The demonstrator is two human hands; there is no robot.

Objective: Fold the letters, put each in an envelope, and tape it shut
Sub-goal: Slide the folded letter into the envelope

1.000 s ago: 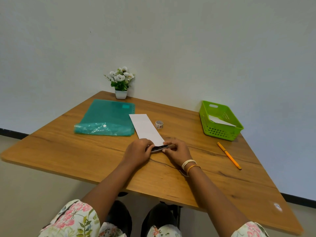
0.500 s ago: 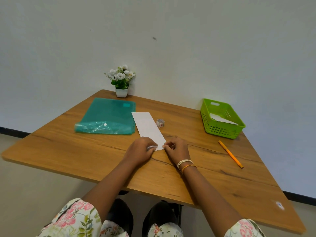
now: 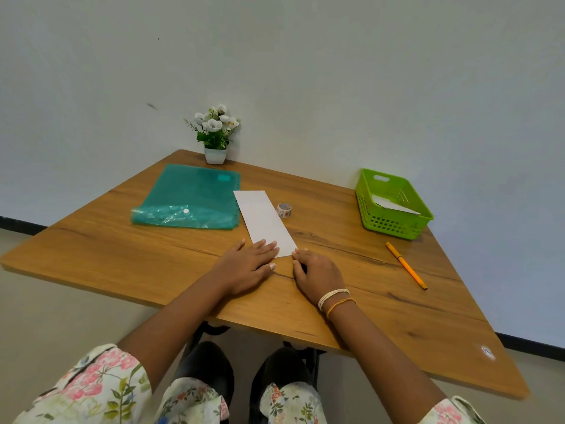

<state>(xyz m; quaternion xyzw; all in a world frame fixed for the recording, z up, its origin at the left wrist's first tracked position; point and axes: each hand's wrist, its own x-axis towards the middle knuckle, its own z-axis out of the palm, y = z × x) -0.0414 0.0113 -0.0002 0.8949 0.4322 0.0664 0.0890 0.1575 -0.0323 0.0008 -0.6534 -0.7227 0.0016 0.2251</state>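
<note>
A long white folded sheet or envelope (image 3: 264, 218) lies flat in the middle of the wooden table (image 3: 137, 258), its near end towards me. My left hand (image 3: 247, 264) rests palm down with the fingers spread over that near end. My right hand (image 3: 318, 273) sits curled on the table just right of it, fingertips touching the paper's near right corner. A small patterned tape roll (image 3: 284, 209) stands right beside the paper's far half. Neither hand holds anything lifted.
A teal plastic folder (image 3: 189, 197) lies left of the paper. At the right, a green basket (image 3: 394, 224) holds a white envelope (image 3: 394, 205). An orange pen (image 3: 406, 265) lies in front of the basket. A small potted plant (image 3: 215, 134) stands at the far corner.
A second ago both hands pinched a dark strip at the paper's near end. Now that end lies flat, the left hand has opened onto it, and the view has tilted down.
</note>
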